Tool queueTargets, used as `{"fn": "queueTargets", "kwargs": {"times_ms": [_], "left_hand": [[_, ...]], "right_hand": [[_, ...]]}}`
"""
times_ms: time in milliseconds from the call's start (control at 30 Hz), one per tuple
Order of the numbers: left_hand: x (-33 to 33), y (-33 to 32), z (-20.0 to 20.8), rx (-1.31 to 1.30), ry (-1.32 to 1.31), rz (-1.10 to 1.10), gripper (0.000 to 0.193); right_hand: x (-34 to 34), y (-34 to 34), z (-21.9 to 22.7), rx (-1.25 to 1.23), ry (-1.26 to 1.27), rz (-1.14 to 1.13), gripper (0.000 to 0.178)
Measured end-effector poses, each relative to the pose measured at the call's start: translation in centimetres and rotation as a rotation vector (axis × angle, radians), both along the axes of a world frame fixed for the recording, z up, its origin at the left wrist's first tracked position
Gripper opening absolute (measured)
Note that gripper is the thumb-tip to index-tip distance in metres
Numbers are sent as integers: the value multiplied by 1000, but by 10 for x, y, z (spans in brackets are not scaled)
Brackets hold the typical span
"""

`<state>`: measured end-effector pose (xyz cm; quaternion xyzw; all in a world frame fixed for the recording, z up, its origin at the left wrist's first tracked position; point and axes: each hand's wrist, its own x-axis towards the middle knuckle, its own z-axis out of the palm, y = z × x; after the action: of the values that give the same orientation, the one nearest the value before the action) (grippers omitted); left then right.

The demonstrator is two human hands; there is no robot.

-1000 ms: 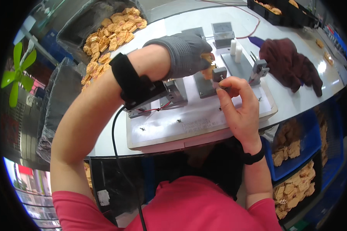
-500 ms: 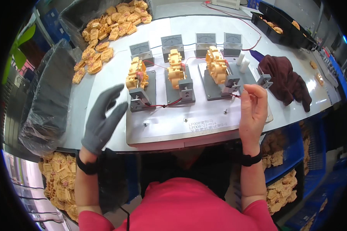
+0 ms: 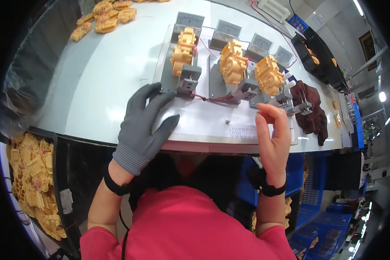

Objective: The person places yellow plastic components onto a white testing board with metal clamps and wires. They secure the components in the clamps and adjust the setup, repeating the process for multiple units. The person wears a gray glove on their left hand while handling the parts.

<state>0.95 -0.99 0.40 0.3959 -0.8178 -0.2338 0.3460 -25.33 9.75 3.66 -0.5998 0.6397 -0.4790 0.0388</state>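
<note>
Three yellow plastic gearbox-like assemblies sit on grey test fixtures: a left one (image 3: 183,52), a middle one (image 3: 233,63) and a right one (image 3: 268,76). My left hand (image 3: 145,123), in a grey glove, is open, with its fingertips by the front base of the left fixture (image 3: 189,79). Whether they touch it I cannot tell. My bare right hand (image 3: 275,130) hovers in front of the right fixture, fingers bent and thumb apart, nothing visible between them. Red and black wires (image 3: 212,99) run between the left and middle fixtures.
Analog meters (image 3: 225,30) stand behind the fixtures. A dark cloth (image 3: 310,112) lies to the right, near a black tray (image 3: 312,52). Loose yellow assemblies (image 3: 106,17) lie at the far left; more fill a bin (image 3: 32,173) below the table's left edge. Blue crates (image 3: 318,225) stand lower right.
The whole view has turned and shifted, so the fixtures appear farther right and tilted. My left hand has come in closer to the left fixture; my right hand stays before the right one.
</note>
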Motion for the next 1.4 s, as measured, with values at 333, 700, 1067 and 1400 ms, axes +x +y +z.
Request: {"fn": "queueTargets", "kwargs": {"times_ms": [333, 700, 1067, 1400], "left_hand": [[2, 0, -18, 214, 231, 9, 37], [1, -1, -26, 282, 349, -7, 34], [0, 2, -20, 258, 334, -9, 31], [3, 3, -15, 308, 321, -36, 30]], "right_hand": [[6, -12, -2, -44, -76, -50, 21], [16, -9, 4, 225, 215, 96, 9], [23, -14, -15, 216, 198, 36, 6], [24, -14, -17, 190, 257, 23, 7]]}}
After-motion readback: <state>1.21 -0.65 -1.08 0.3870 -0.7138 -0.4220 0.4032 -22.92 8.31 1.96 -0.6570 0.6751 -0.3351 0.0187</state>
